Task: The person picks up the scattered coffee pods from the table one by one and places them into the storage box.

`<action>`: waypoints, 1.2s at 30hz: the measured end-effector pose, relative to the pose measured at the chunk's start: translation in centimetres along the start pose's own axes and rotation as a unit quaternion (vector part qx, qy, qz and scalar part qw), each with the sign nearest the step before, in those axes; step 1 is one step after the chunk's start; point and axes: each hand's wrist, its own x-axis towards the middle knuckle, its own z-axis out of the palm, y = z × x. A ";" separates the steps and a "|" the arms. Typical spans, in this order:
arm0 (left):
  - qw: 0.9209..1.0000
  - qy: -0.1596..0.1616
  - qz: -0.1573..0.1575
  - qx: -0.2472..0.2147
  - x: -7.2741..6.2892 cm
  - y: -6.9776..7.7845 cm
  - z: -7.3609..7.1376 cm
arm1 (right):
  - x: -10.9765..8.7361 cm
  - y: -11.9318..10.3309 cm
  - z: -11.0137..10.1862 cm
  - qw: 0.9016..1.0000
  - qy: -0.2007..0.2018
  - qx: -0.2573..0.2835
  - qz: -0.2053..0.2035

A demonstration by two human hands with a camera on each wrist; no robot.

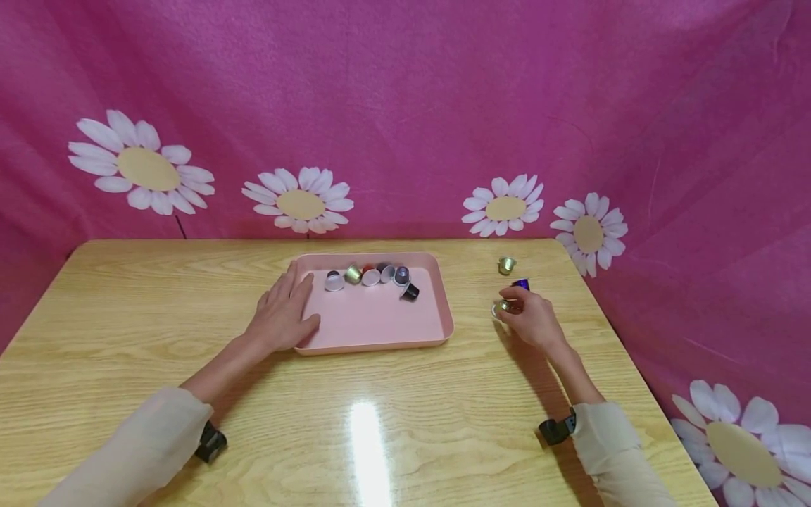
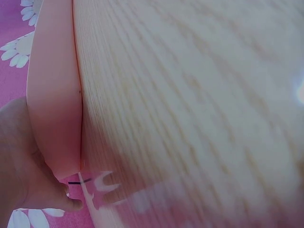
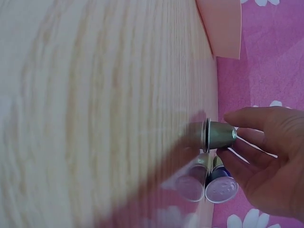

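Observation:
My left hand (image 1: 281,313) lies over the left side of a pink tray (image 1: 374,339), its fingers stretched along the rim and its thumb reaching over the near left corner. Inside the tray, several coffee capsules sit along the far side, among them a gold one (image 1: 353,274) and a black one (image 1: 410,291). To the tray's right, my right hand (image 1: 537,320) has thumb and fingertips on either side of a green-gold coffee capsule (image 3: 221,135), which stands rim down on the table. Just beyond it lies a dark blue capsule (image 1: 522,284), its pale lid (image 3: 222,190) facing the wrist camera.
Another gold capsule (image 1: 506,265) stands farther back on the wooden table (image 1: 405,422), near its far right corner. A magenta cloth (image 1: 405,120) with large daisies hangs behind the table and along its right side.

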 end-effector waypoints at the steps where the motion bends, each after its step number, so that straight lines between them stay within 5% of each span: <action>1: 1.000 0.000 0.000 0.000 0.0 0.0 0.0 | 0.0 0.0 0.0 1.000 0.000 -0.001 -0.003; 25: 1.000 0.002 0.000 -0.005 0.0 0.0 0.1 | 0.0 -0.4 0.5 0.999 -0.028 -0.029 -0.016; 36: 1.000 0.000 -0.001 -0.004 -0.1 0.0 0.1 | 0.5 -2.0 0.3 0.999 -0.023 0.013 -0.047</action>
